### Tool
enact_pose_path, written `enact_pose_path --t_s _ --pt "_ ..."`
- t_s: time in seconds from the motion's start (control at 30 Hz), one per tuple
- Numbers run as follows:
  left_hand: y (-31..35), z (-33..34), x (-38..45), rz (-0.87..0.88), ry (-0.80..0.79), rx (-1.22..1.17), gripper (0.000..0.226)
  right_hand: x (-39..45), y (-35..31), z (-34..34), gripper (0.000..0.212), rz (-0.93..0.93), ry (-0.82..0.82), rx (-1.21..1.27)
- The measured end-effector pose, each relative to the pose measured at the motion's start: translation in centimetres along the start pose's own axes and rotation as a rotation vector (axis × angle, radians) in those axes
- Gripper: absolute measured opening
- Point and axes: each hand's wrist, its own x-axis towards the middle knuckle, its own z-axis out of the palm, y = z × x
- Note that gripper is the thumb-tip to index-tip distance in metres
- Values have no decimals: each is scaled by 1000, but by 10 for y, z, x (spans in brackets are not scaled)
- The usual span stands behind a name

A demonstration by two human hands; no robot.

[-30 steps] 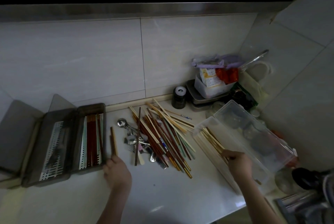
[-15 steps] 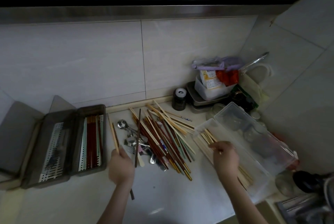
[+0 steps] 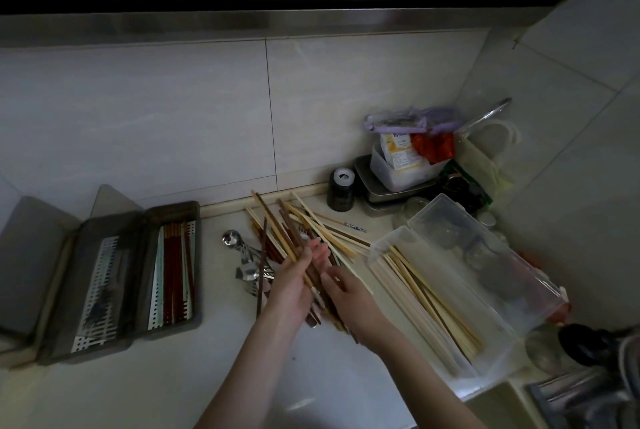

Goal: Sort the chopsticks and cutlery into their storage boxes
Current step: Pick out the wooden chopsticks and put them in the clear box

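- Left hand [image 3: 294, 285] holds a light wooden chopstick [image 3: 277, 228] in its grip, fingers curled round the lower end; top end slants up and away over the chopstick pile [image 3: 311, 231].
- Right hand [image 3: 349, 297] sits just right of that grip, fingers reaching into the pile; can't tell if it pinches anything.
- Match colour first: pale sticks go to the clear box [image 3: 408, 276], right of the grip.
- Red ones go to the grey box [image 3: 173, 266], well left.
- Spoons [image 3: 239, 252] just left on the bench [image 3: 156, 394]; leave for now.
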Motion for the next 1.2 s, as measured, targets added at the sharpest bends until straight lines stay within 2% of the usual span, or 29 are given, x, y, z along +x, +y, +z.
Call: enact_pose_path --t_s 0.13,0.23,0.3,0.33,0.4,0.5,0.67,0.73,0.83,0.9,0.97,1.03,1.07,1.13,1.2 --pt "-5 6 -1 13 28 57 27 5 16 -7 24 -66 145 -104" --pt "1 -2 1 32 44 59 29 6 32 -33 26 15 426 -139" --pt "5 -7 2 6 69 120 25 5 50 -59 37 88 630 -259" --pt "5 -9 3 -2 91 163 24 4 59 -71 46 144 677 -335" --pt "0 -8 5 -3 120 217 23 0 73 -86 62 320 658 -448" --pt "-10 -3 5 -42 104 244 20 -3 86 -91 70 508 548 -442" --pt "-17 4 -3 -59 30 293 27 -1 101 -89 71 553 542 -497" --pt "-18 5 -4 -51 18 281 29 -4 102 -93 70 631 549 -527" --pt "-18 5 -5 -53 2 269 29 -6 99 -95 67 696 478 -556" --pt "-20 7 -6 -74 -18 267 27 -4 99 -96 65 639 466 -551" --pt "-22 10 -9 -96 -50 293 26 -3 101 -93 61 505 523 -558" --pt "-27 12 -10 -101 -97 360 26 -4 93 -80 45 265 642 -469" --pt "-30 14 -11 -97 -122 394 26 -6 82 -72 36 137 652 -336" --pt "-39 16 -12 -89 -167 485 26 -8 52 -53 28 -40 477 -36" --pt "-46 17 -14 -90 -206 592 26 -7 30 -38 20 -117 261 77"
